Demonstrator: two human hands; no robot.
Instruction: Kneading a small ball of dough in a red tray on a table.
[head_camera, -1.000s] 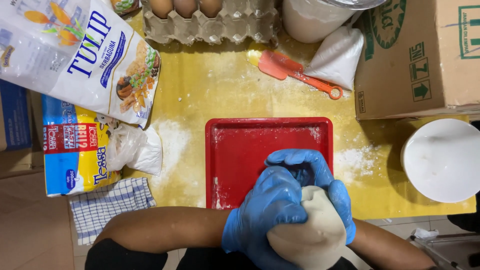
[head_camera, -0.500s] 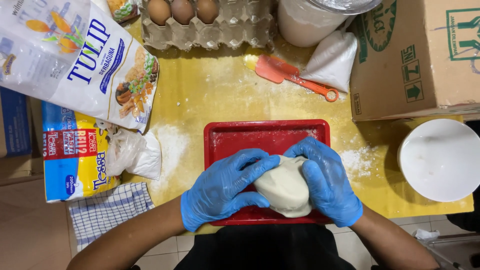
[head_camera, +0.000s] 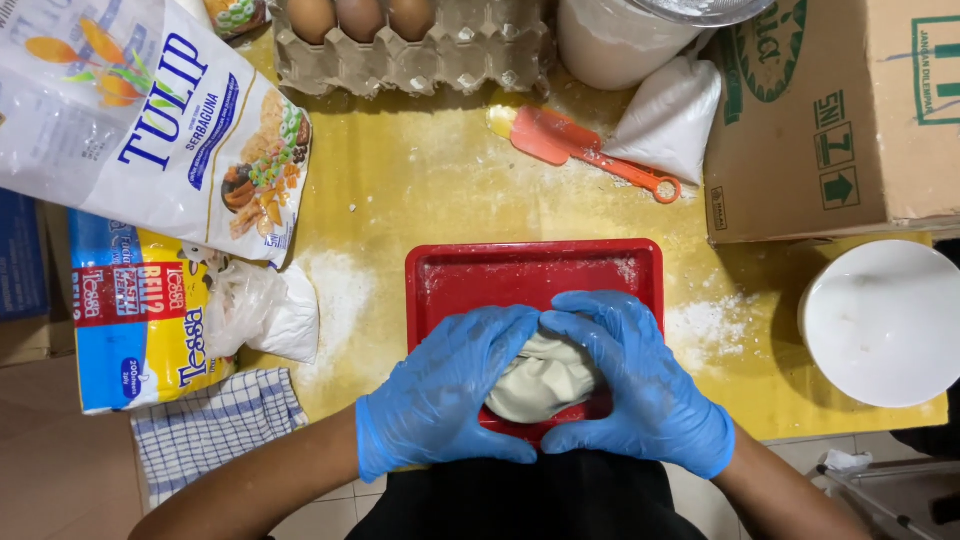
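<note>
1. Pressing in from both sides, the left hand (head_camera: 440, 400) and the right hand (head_camera: 640, 390) (both in blue gloves) are clamped together around a lump of pale dough (head_camera: 540, 382), fingertips meeting over its top.
2. The dough sits on the near part of a red tray (head_camera: 530, 270), at the tray's front edge closest to the person.
3. The tray lies on a yellow desk (head_camera: 400, 190) dusted with flour on either side of the tray.
4. Beyond the tray lie a red spatula (head_camera: 590, 150) and a small white bag (head_camera: 670, 115); further back stands an egg carton (head_camera: 410, 40) with brown eggs.
5. Right of the tray rests a white bowl (head_camera: 880, 320), with a cardboard box (head_camera: 830, 110) behind it.
6. Left of the tray are a large flour bag (head_camera: 130, 120), a yellow and blue packet (head_camera: 140, 320) and a checked cloth (head_camera: 210, 425).
</note>
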